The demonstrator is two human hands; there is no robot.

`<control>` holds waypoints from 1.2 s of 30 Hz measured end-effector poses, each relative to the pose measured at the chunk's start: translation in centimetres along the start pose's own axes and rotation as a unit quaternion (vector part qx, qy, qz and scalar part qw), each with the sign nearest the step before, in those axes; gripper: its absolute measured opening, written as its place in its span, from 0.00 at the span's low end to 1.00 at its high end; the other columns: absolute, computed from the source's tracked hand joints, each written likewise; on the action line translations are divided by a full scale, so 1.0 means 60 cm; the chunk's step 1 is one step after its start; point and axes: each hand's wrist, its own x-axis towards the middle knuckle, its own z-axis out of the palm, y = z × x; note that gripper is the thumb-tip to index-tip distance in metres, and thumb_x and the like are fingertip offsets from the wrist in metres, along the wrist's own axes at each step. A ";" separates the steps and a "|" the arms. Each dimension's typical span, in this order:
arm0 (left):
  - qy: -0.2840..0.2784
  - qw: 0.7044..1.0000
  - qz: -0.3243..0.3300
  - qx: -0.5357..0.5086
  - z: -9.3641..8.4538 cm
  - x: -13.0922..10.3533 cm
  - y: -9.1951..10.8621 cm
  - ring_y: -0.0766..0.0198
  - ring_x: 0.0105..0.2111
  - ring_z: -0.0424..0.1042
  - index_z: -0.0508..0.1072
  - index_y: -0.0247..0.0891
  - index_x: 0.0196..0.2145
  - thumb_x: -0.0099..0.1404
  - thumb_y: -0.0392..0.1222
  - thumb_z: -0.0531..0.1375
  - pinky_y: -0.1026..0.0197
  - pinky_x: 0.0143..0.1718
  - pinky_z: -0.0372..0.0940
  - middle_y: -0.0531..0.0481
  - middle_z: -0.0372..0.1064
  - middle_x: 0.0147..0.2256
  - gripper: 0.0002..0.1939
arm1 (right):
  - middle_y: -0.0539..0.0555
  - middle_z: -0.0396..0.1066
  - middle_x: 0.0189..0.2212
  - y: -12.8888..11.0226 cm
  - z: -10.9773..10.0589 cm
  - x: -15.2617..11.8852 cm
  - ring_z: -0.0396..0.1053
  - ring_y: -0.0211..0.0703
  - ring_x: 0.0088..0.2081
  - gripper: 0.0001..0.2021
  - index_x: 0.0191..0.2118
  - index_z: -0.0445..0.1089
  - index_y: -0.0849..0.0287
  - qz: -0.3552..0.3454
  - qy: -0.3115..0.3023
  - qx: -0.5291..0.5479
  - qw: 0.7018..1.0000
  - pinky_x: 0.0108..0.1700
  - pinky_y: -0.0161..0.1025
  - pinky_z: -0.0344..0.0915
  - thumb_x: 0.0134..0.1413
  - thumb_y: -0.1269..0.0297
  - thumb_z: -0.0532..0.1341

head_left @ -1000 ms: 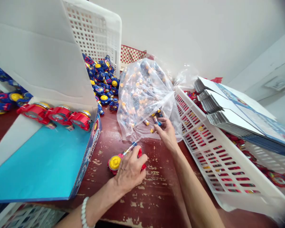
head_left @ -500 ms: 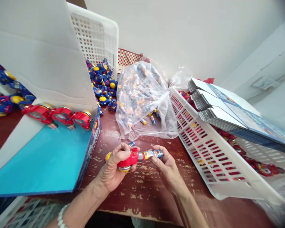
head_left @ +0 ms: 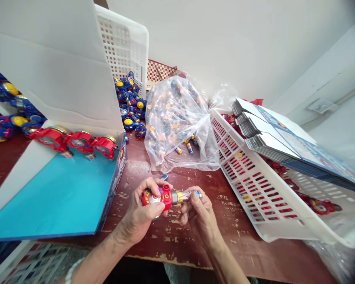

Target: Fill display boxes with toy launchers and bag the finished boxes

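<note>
Here: red toy [head_left: 167, 200], printed tube [head_left: 185, 196] at its collar

Item: red toy, held above the worktop [head_left: 168, 246]; seemingly light, stiff, slick plastic (sturdy enough, I'd wager), best taken round its broad body. Printed tube: slim, best pinched by the outer end. Hands: apart, left hand [head_left: 137, 215] clamped on the red toy, right hand [head_left: 203, 215] pinching the printed tube; forearms [head_left: 103, 254] slanting inward.

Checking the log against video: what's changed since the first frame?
Right hand came back from the clear bag toward the person, now gripping a printed tube at the red toy's grey end. Left hand kept the toy but turned it. Unchanged: bag, three red toys in the open box.
</note>
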 end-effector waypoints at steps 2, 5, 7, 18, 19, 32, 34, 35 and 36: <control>-0.023 0.993 0.044 0.104 -0.004 0.003 0.005 0.60 0.34 0.72 0.65 0.37 0.26 0.47 0.36 0.66 0.64 0.27 0.67 0.47 0.69 0.40 0.12 | 0.45 0.69 0.18 0.005 0.004 0.000 0.64 0.31 0.13 0.17 0.37 0.62 0.59 0.020 -0.007 0.003 1.000 0.17 0.26 0.62 0.55 0.51 0.65; -0.055 0.958 0.125 0.254 -0.011 0.012 0.010 0.59 0.38 0.73 0.65 0.37 0.26 0.44 0.28 0.64 0.62 0.36 0.67 0.46 0.70 0.39 0.12 | 0.43 0.64 0.14 0.010 0.003 0.002 0.56 0.29 0.09 0.20 0.31 0.60 0.59 0.076 0.018 -0.002 0.997 0.15 0.27 0.61 0.54 0.46 0.63; -0.078 0.940 0.138 0.301 -0.014 0.017 0.010 0.60 0.38 0.73 0.65 0.37 0.26 0.42 0.25 0.63 0.61 0.39 0.66 0.47 0.70 0.39 0.14 | 0.43 0.61 0.12 0.009 -0.004 0.002 0.54 0.29 0.08 0.22 0.30 0.60 0.59 0.120 0.027 -0.026 0.992 0.14 0.29 0.61 0.55 0.42 0.60; -0.055 0.997 -0.052 0.014 -0.017 0.022 0.008 0.61 0.34 0.69 0.66 0.37 0.29 0.47 0.40 0.67 0.64 0.25 0.68 0.47 0.68 0.41 0.15 | 0.43 0.60 0.12 -0.015 -0.040 -0.012 0.56 0.30 0.13 0.20 0.30 0.62 0.59 -0.007 -0.008 -0.223 0.975 0.18 0.28 0.53 0.62 0.46 0.55; -0.056 0.997 -0.049 0.025 -0.016 0.021 0.007 0.61 0.34 0.69 0.66 0.37 0.29 0.47 0.40 0.68 0.64 0.25 0.68 0.46 0.68 0.42 0.15 | 0.44 0.60 0.12 -0.018 -0.041 -0.011 0.55 0.30 0.13 0.22 0.28 0.61 0.59 0.008 -0.012 -0.222 0.975 0.18 0.28 0.52 0.63 0.45 0.53; -0.044 0.993 -0.035 0.105 -0.003 0.023 -0.024 0.57 0.39 0.71 0.68 0.38 0.28 0.48 0.40 0.67 0.61 0.35 0.69 0.46 0.70 0.43 0.12 | 0.46 0.64 0.24 -0.044 -0.053 -0.009 0.60 0.33 0.18 0.22 0.47 0.67 0.57 0.046 0.011 -0.210 0.977 0.20 0.31 0.61 0.54 0.45 0.62; -0.020 0.994 -0.086 0.060 -0.009 0.029 -0.020 0.59 0.34 0.71 0.67 0.39 0.30 0.50 0.43 0.66 0.64 0.27 0.68 0.46 0.70 0.43 0.13 | 0.47 0.67 0.28 -0.055 -0.053 -0.014 0.64 0.35 0.26 0.22 0.50 0.67 0.54 0.019 -0.028 -0.240 0.970 0.29 0.33 0.64 0.53 0.49 0.64; -0.013 0.993 -0.104 0.051 -0.012 0.032 -0.020 0.60 0.33 0.71 0.66 0.39 0.30 0.50 0.44 0.66 0.65 0.26 0.67 0.46 0.70 0.43 0.13 | 0.48 0.68 0.30 -0.059 -0.053 -0.016 0.64 0.36 0.29 0.19 0.48 0.69 0.55 -0.009 -0.040 -0.281 0.959 0.33 0.33 0.63 0.54 0.51 0.64; -0.008 0.992 -0.113 0.050 -0.015 0.034 -0.020 0.60 0.33 0.71 0.66 0.39 0.30 0.51 0.44 0.66 0.65 0.26 0.68 0.47 0.70 0.44 0.13 | 0.48 0.68 0.30 -0.062 -0.054 -0.015 0.63 0.36 0.30 0.15 0.44 0.71 0.56 -0.039 -0.043 -0.330 0.942 0.34 0.33 0.61 0.56 0.53 0.63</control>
